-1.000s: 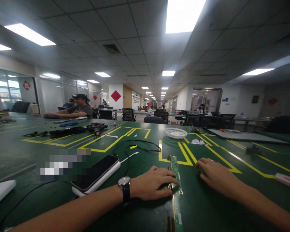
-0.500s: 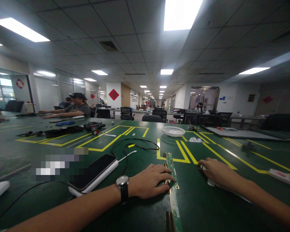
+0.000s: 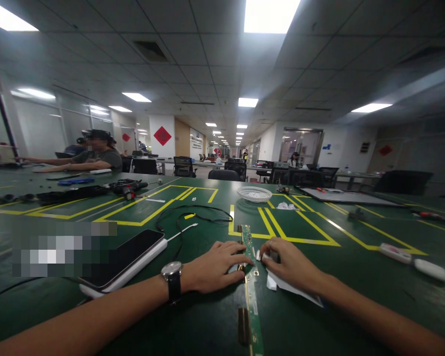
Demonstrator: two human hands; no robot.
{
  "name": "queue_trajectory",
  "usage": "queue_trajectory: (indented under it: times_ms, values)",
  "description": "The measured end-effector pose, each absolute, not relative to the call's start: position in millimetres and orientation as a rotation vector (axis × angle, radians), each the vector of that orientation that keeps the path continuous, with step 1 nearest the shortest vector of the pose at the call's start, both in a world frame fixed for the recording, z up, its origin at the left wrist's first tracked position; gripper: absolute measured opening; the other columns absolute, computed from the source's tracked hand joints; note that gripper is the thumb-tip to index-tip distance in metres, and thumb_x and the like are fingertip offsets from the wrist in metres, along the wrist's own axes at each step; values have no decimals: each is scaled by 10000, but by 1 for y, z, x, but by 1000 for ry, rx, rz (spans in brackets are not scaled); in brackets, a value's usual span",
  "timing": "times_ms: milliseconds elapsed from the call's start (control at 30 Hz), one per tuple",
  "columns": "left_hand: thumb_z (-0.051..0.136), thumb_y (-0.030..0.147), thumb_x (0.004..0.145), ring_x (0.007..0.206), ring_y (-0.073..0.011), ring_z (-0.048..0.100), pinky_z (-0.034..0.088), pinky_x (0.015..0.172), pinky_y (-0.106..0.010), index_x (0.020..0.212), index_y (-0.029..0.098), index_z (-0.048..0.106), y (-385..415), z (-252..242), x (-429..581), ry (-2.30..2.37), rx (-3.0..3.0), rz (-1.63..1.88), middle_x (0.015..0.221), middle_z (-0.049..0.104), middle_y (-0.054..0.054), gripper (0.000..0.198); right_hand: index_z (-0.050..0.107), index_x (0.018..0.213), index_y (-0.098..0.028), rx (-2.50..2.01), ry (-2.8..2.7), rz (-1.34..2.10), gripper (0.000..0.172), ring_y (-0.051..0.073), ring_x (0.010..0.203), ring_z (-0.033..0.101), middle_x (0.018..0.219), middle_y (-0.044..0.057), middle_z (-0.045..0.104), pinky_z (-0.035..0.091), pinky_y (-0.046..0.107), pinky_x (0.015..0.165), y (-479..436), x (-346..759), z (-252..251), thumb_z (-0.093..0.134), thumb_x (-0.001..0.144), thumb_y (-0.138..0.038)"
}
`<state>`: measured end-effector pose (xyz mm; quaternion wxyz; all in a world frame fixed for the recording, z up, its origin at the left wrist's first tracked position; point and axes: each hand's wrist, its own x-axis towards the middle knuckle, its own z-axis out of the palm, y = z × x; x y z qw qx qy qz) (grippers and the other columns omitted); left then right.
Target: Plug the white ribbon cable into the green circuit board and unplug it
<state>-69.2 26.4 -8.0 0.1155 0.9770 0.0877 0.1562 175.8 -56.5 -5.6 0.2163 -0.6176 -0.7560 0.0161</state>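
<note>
A long, narrow green circuit board (image 3: 255,301) with brown-gold flex connectors along its left side lies upright in the view, running toward me. My left hand (image 3: 218,264) rests across its middle, fingers stretched out and apart, fingertips touching the board. Just right of the board, my right hand (image 3: 291,262) has its fingers curled and pinched on a white paper wipe (image 3: 294,288). A small tip of the wipe pokes out at the fingertips, close to the board's edge. The rest trails under the palm and wrist.
Left of my forearm lies a phone (image 3: 129,254) on a white block, with a black cable (image 3: 207,215) behind it. A white basket (image 3: 254,194) and crumpled paper (image 3: 286,206) sit farther back. At right are a white-and-pink object (image 3: 395,252) and a white mouse-shaped object (image 3: 431,270).
My right hand has moved left with the wipe, right up to the circuit board. My left hand stays on the board. The whole view has shifted slightly.
</note>
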Motion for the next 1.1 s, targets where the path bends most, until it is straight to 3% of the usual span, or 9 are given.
queue_trajectory:
  times_ms: [200, 1100]
  values:
    - [467, 399, 997, 1344, -295, 413, 301, 1080, -479, 1359, 318, 532, 25, -6, -69, 252, 2858, 462, 1464, 457, -75, 376, 677, 926, -206, -1726, -2076, -12, 151, 203, 832, 575, 875, 42, 632, 426, 324, 737, -52, 172, -8, 566, 871, -291]
    - [497, 399, 980, 1309, -289, 454, 319, 1079, -451, 1339, 306, 556, 28, -9, -70, 222, 2856, 502, 1447, 473, -74, 376, 672, 927, -211, -1838, -2024, -80, 170, 227, 903, 594, 954, 60, 648, 430, 335, 788, -54, 166, -10, 540, 858, -292]
